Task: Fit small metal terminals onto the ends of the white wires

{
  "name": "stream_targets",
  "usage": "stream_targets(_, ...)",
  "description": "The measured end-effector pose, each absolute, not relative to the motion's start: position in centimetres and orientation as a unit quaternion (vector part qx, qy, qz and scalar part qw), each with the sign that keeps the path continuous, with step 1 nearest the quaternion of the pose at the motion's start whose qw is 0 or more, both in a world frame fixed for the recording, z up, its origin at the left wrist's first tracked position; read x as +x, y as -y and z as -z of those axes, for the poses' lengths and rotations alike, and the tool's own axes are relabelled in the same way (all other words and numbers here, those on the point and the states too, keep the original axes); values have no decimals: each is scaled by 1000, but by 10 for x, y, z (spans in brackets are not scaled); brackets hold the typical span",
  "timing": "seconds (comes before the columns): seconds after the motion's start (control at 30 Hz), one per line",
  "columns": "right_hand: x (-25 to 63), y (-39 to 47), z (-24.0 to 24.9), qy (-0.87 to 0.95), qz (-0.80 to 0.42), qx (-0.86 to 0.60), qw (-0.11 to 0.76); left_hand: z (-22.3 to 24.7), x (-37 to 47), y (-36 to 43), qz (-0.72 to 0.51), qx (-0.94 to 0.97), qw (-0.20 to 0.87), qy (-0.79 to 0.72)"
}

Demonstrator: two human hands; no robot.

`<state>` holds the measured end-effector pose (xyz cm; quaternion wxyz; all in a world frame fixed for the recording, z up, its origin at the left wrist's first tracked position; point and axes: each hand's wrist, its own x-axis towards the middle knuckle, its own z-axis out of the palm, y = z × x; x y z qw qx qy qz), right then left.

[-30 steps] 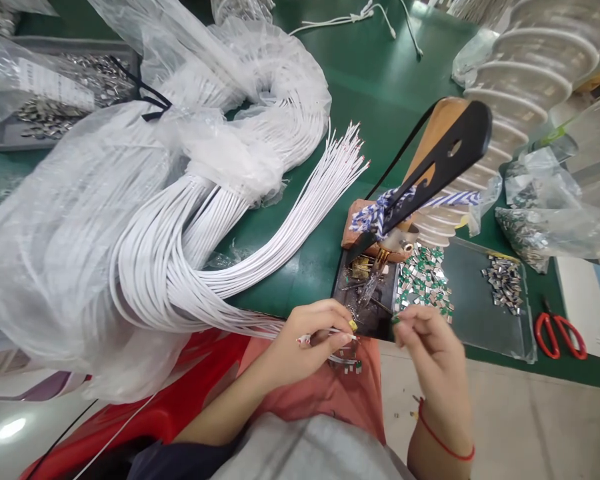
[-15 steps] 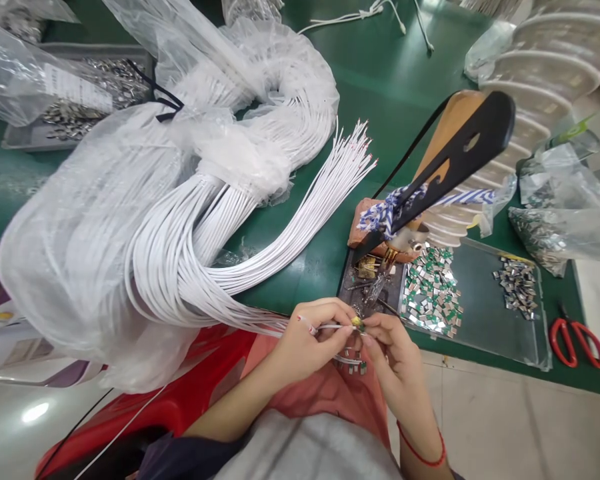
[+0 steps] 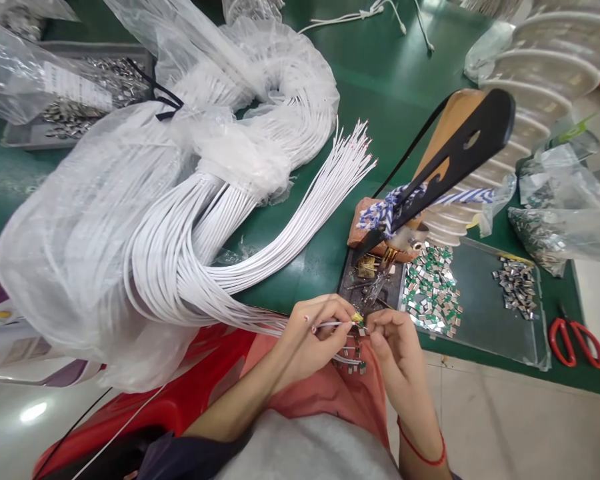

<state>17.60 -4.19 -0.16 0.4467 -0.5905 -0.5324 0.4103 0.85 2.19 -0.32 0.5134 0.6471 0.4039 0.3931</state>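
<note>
My left hand (image 3: pixel 317 333) is closed in a pinch on a white cable (image 3: pixel 330 324). At the cable's tip, just beyond the fingertips, sits a small connector (image 3: pixel 361 329) with a silver metal shell and a bit of green board; something yellow shows beside it. My right hand (image 3: pixel 397 347) is close by on the right, its fingers curled and thumb drawn in by the connector. What lies between those fingertips, if anything, is too small to make out. Below the hands, several finished cable ends with connectors (image 3: pixel 355 363) hang over the pinkish cloth on my lap.
A large bundle of white cables (image 3: pixel 180 267), partly in plastic, spreads left. Ahead stands a black holder (image 3: pixel 445 167) tied to a brick. Right lie a clear tray (image 3: pixel 480 293) with green-and-silver connectors and metal shells, red-handled scissors (image 3: pixel 577 341) and a ribbed duct (image 3: pixel 535 80).
My right fingertips have drawn slightly away from the cable tip, and the silver connector now shows between the hands. My left hand keeps its pinch on the cable, almost in place.
</note>
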Motion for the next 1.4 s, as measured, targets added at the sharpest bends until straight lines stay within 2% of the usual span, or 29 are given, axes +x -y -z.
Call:
stream_targets(0.47, 164, 27, 2, 494, -350, -609, 513, -11, 12, -34, -380, 646, 516, -415)
stream_targets(0.73, 160, 26, -2, 488, -341, -603, 531, -16, 14, -34, -419, 626, 515, -409)
stream_targets(1.07, 166, 30, 7, 484, -335, -610, 530, -13, 14, -31, -388, 585, 553, -448)
stream_targets(1.3, 171, 31, 8, 511, -354, -607, 495, -7, 14, -28, -373, 580, 559, -461)
stream_targets(1.4, 168, 30, 6, 506, -355, -598, 510, -9, 14, -29, -375, 582, 558, -457)
